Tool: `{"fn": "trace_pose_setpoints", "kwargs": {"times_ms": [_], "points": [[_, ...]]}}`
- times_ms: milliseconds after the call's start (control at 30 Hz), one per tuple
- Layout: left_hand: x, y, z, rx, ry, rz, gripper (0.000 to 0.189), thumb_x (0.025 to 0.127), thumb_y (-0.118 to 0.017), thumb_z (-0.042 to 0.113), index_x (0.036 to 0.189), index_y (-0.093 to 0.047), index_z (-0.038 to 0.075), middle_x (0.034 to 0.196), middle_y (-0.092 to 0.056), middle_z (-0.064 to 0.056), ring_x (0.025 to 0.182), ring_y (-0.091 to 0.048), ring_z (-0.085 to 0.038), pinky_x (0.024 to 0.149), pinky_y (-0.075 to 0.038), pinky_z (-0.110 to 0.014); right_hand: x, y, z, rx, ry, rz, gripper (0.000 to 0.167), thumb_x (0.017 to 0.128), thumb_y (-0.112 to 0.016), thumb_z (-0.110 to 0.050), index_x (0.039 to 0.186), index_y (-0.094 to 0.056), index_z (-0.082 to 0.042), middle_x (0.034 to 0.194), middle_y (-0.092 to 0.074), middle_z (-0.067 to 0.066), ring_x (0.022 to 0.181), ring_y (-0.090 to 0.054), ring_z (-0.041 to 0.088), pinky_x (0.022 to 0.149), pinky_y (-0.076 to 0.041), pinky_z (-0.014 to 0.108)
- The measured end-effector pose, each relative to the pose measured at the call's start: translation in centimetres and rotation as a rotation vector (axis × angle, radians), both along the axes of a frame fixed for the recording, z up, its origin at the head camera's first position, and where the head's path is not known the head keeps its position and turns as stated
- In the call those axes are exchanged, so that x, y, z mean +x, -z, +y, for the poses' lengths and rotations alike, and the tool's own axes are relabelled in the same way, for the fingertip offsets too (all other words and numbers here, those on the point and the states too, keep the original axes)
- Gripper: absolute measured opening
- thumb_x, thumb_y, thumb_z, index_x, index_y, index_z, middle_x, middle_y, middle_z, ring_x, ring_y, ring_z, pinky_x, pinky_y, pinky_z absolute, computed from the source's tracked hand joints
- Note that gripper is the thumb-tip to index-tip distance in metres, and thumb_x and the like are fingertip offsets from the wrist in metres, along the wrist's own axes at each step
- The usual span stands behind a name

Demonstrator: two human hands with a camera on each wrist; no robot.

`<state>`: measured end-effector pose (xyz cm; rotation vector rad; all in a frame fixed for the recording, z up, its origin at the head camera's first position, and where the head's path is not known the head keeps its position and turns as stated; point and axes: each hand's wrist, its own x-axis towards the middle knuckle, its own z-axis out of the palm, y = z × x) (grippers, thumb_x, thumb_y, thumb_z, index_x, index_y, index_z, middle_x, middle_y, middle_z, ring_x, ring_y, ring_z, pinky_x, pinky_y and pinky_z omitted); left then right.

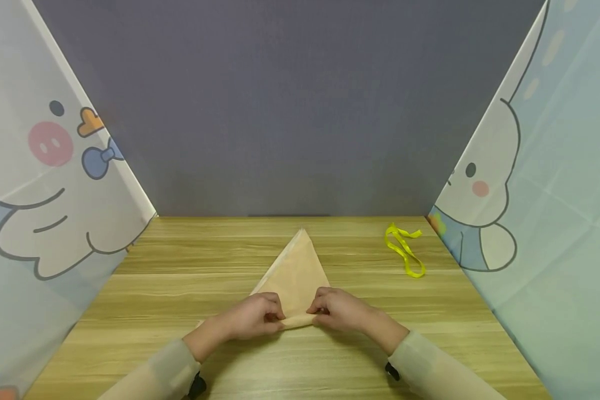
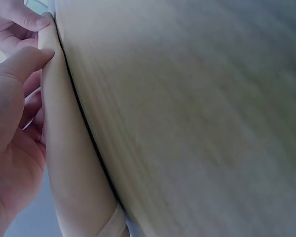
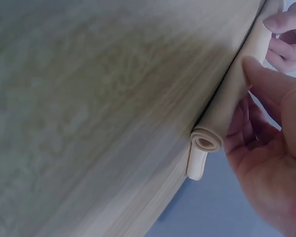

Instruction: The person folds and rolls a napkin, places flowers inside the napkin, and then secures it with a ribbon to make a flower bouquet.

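A beige cloth [image 1: 297,272] lies on the table in a triangle, its point toward the back. Its near edge is rolled into a narrow tube. My left hand [image 1: 255,315] pinches the roll left of the middle, thumb on the near side and fingers curled over the far side. A short way to the right, my right hand [image 1: 341,309] pinches the same roll in a like way. In the right wrist view the end of the rolled cloth [image 3: 222,113] shows a spiral of layers with a small hollow. Both hands partly cover the roll in the head view.
A yellow ribbon [image 1: 405,253] lies loosely looped at the back right of the wood-grain table [image 1: 180,250]. A grey panel [image 1: 290,111] stands behind the table, and cartoon-printed sheets [image 1: 545,233] line its left and right sides.
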<state>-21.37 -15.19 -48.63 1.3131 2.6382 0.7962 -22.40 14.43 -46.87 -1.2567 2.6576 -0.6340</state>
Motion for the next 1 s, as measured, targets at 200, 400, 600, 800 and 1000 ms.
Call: {"fn": "trace_pose_setpoints", "kwargs": {"times_ms": [200,400,600,800,1000], "points": [[0.1,-0.4,-0.4,0.015,-0.02,-0.093,0.017,0.109,-0.072,0.021,0.11,-0.086,0.011,0.1,-0.073,0.009,0.089,-0.06,0.005,0.079,-0.056,-0.019,0.1,-0.1,0.1,0.022,-0.009,0.074,0.012,0.105,-0.076,-0.014,0.112,-0.085,-0.013,0.103,-0.075,-0.006,0.099,-0.067,0.007,0.091,-0.058,0.028],[-0.2,-0.3,-0.5,0.079,-0.116,-0.238,0.018,0.109,-0.071,0.021,0.114,-0.084,0.009,0.105,-0.08,0.003,0.092,-0.065,0.003,0.079,-0.057,-0.023,0.0,-0.4,-0.1,0.021,0.049,0.003,0.013,0.106,-0.071,-0.008,0.115,-0.078,-0.015,0.106,-0.077,-0.002,0.103,-0.069,0.015,0.093,-0.059,0.035],[-0.5,0.1,-0.1,0.131,-0.126,-0.165,0.006,0.103,-0.078,0.012,0.109,-0.078,0.012,0.097,-0.07,0.005,0.087,-0.058,0.002,0.075,-0.054,-0.022,-0.3,-0.5,-0.4,-0.015,0.038,0.016,0.009,0.104,-0.074,-0.007,0.104,-0.075,-0.016,0.1,-0.075,-0.003,0.095,-0.067,0.01,0.085,-0.058,0.03],[-0.4,-0.2,0.3,0.037,-0.069,0.05,0.005,0.099,-0.082,0.009,0.101,-0.083,0.014,0.093,-0.065,0.007,0.085,-0.054,0.0,0.077,-0.052,-0.02,-0.2,-0.2,-0.4,-0.004,0.032,0.122,0.006,0.102,-0.079,-0.01,0.103,-0.081,-0.016,0.095,-0.063,-0.005,0.084,-0.057,0.004,0.077,-0.053,0.021],[-0.2,-0.1,0.5,0.071,-0.004,0.048,0.014,0.099,-0.076,-0.001,0.107,-0.08,0.01,0.096,-0.069,0.001,0.083,-0.055,0.0,0.073,-0.052,-0.016,-0.2,-0.1,-0.5,-0.026,0.007,0.106,0.014,0.103,-0.075,-0.004,0.1,-0.072,-0.018,0.093,-0.062,-0.005,0.078,-0.051,0.0,0.071,-0.049,0.019]]}}
